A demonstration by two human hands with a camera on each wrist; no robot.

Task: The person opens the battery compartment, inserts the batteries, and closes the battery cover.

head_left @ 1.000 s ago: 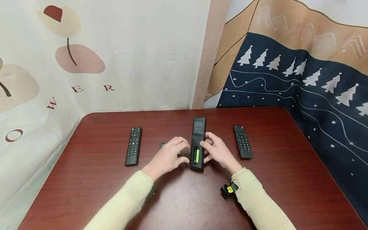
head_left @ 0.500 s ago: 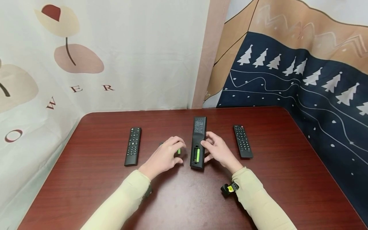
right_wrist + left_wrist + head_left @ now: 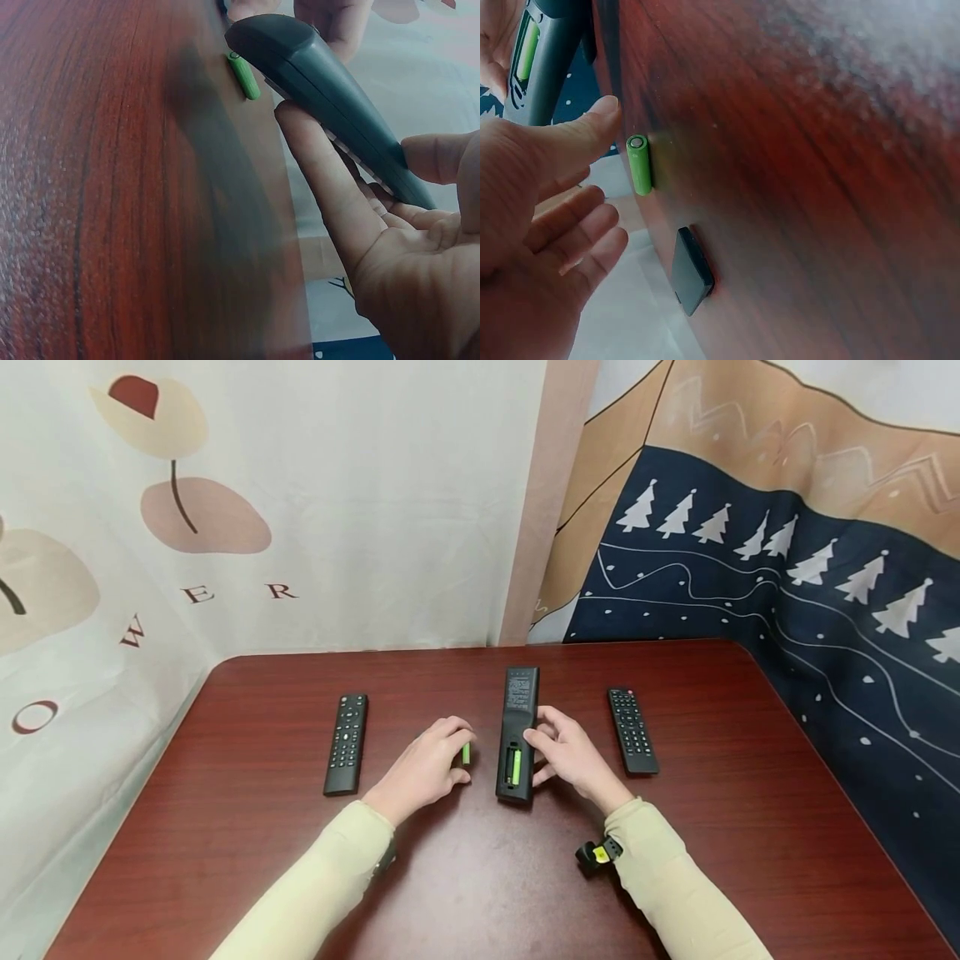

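Observation:
My right hand (image 3: 573,753) holds a black remote control (image 3: 517,703) above the table, thumb on one edge and fingers beneath. The remote's back faces up, and its uncovered battery compartment shows one green battery (image 3: 516,767) inside. Left of the remote, my left hand (image 3: 426,763) hovers with fingers and thumb spread apart and nothing between them. Close by its thumb, a second green battery (image 3: 640,165) lies on the table. A black battery cover (image 3: 692,271) lies beyond that battery in the left wrist view; my left hand hides it in the head view.
One black remote (image 3: 347,744) lies button side up on the left of the reddish-brown table (image 3: 480,893). Another remote (image 3: 633,731) lies the same way on the right. Printed curtains (image 3: 375,510) hang behind the table's back edge.
My left hand has drawn back to the left, away from the held remote, and the battery on the table has come into sight beside it. My right hand and its remote stay nearly still.

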